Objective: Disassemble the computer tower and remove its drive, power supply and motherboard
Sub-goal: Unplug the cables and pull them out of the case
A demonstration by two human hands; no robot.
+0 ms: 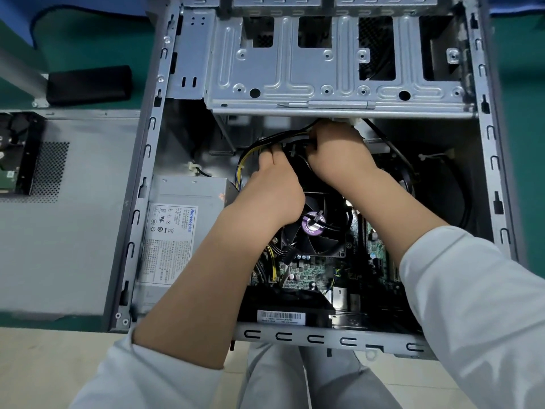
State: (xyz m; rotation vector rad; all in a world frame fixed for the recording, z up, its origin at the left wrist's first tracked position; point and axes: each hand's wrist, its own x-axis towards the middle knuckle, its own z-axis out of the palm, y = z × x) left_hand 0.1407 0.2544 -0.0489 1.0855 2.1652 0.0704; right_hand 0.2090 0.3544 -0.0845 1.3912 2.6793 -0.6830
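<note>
Grey sleeves [483, 320] nearest, both forearms reach into open computer tower [498, 184] lying on side on green tabletop [88, 45]. Left hand [274, 187] over black fan [318, 237], fingers curled on black cable bundle [277, 140]. Right hand [339, 152] beside it under drive cage [324, 75], fingers clenched on same cables. Power supply [177, 228] still in left part of case, motherboard [306, 273] below fan. Side panel [73, 216] lies left of tower, drive [8, 160] on it.

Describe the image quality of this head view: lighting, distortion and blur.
Head view: wide-angle bending bows the case frame; bright, even light on the drive cage, deep shadow around the fan; edges and the sleeve are soft.
</note>
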